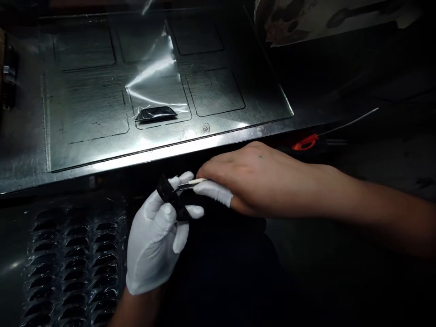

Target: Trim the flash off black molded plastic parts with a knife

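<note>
My left hand, in a white glove, is closed around a small curved black plastic part, its thumb pressed on the near face. My right hand is bare apart from a white cover on the thumb. It pinches a slim tool with a pale handle and a thin metal tip; whether this is a blade or tweezers I cannot tell. The tip meets the black part near its upper edge. On the bench ahead, a similar black part lies under or in clear film.
A clear sheet with outlined rectangles covers much of the metal bench. At lower left, a clear plastic tray holds rows of black parts. A red-handled tool with a long thin rod lies beyond my right wrist.
</note>
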A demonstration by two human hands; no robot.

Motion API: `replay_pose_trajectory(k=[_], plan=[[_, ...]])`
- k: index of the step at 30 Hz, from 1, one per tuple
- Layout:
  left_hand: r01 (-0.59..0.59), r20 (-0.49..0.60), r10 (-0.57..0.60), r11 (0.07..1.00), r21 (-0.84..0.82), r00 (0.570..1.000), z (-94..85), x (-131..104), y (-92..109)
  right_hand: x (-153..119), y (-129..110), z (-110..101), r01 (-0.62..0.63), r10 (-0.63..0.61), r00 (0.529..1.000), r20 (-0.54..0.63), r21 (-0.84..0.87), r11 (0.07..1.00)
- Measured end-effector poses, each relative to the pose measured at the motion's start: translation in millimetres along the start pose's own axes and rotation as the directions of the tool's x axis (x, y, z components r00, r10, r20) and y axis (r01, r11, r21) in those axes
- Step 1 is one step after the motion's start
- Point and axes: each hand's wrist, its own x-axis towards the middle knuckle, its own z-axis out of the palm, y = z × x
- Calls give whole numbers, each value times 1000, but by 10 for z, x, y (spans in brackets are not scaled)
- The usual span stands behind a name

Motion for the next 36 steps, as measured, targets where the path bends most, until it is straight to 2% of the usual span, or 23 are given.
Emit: replay_pose_trajectory(k=[2, 7, 12, 18, 26, 36], plan=[[-15, -3, 15, 999, 28, 1000, 13, 4, 4, 24, -30, 9, -19, 19, 1000, 20, -2, 1000], [50, -9, -50, 996, 69, 999, 20, 14, 17, 33, -13, 40, -37, 37, 999, -8, -8, 999], [15, -16, -14, 996, 84, 1000, 45, 26, -5, 1, 40, 57, -24, 24, 1000, 5, -18, 1000], [-16, -81, 19, 999, 40, 997, 71, 50, -31, -29, 89, 62, 14, -14, 998, 57, 6, 1000], [91, -105, -86, 995, 48, 991, 86, 73, -48, -62, 193, 82, 49, -49, 998, 40, -17, 999], [116, -151, -111, 993, 27, 982, 113, 116, -100, -84, 286, 149, 54, -54, 998, 27, -29, 998]])
